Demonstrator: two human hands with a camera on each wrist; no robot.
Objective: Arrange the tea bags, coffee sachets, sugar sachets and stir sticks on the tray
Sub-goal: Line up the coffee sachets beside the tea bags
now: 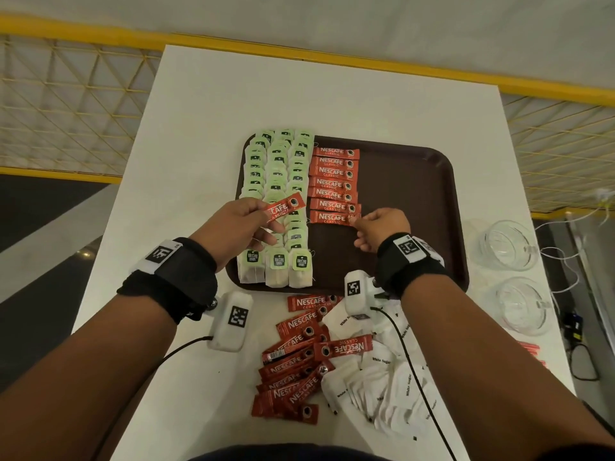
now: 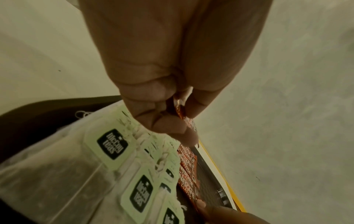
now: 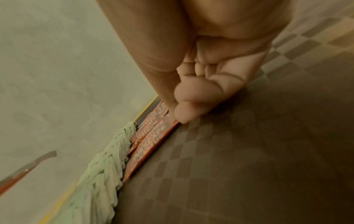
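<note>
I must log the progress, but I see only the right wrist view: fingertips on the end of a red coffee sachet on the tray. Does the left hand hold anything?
Observer: Yes. The left hand pinches one coffee sachet above the tea bags.
Operator: How many sachets are in the row already?
Observer: Seven in the row. The right hand pinches the nearest sachet.
Operator: And the sugar?
Observer: The sugar sachets lie off the tray, on the table.

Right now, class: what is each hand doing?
Left hand: pinches a coffee sachet.
Right hand: fingertips on the nearest sachet in the row.
</note>
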